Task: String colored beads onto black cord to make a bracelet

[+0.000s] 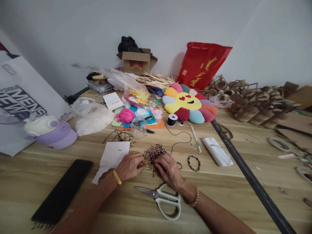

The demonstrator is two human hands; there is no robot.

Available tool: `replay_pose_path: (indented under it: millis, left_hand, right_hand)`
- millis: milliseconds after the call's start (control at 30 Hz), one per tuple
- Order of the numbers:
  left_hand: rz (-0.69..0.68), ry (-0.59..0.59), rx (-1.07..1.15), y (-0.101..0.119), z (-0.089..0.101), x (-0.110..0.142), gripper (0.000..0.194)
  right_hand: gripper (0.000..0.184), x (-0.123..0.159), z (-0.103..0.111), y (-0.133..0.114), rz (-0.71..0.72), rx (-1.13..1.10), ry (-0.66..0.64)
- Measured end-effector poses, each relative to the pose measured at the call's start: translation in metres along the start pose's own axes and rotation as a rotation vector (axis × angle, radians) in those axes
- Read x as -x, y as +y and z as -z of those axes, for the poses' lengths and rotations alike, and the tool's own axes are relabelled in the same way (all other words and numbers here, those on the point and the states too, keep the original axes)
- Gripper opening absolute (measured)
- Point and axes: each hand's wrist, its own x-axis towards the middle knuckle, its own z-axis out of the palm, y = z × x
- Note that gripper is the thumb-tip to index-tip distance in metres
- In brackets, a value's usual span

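Observation:
A pile of small multicoloured beads [153, 155] lies on the table between my two hands. At its left edge, the fingers of my left hand [130, 166] are curled in, thumb near forefinger. My right hand [169, 169] rests against the right side of the pile, fingers bent together; what either hand holds is too small to make out. Thin black cord [181, 142] runs from a black spool [172, 120] down behind my right hand. Beside that hand lies a small loop [179, 165], partly hidden, and a finished-looking beaded bracelet [194, 163].
Scissors [158, 196] lie open just below my hands. A clear jar [139, 128], torn white paper [114, 156] and a black phone-like slab [62, 191] sit to the left. A white power strip [217, 151], a dark strip [248, 182] and a flower cushion [190, 103] lie right and behind.

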Motion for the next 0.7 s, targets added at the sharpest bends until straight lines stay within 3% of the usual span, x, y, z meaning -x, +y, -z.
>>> replay_pose_path:
  millis: [233, 400, 700]
  left_hand:
    - [-0.009, -0.026, -0.004, -0.0008, -0.0035, -0.0011, 0.008]
    - [-0.007, -0.038, -0.01, 0.0013, -0.0034, -0.0012, 0.006]
    - [-0.02, -0.031, 0.001, -0.0004, -0.0033, -0.0006, 0.008]
  right_hand:
    - [0.015, -0.0009, -0.0005, 0.0, -0.002, -0.009, 0.011]
    - [0.014, -0.001, -0.0001, 0.0034, -0.033, -0.055, 0.092]
    - [0.016, -0.0007, 0.0043, 0.0066, -0.414, -0.376, 0.333]
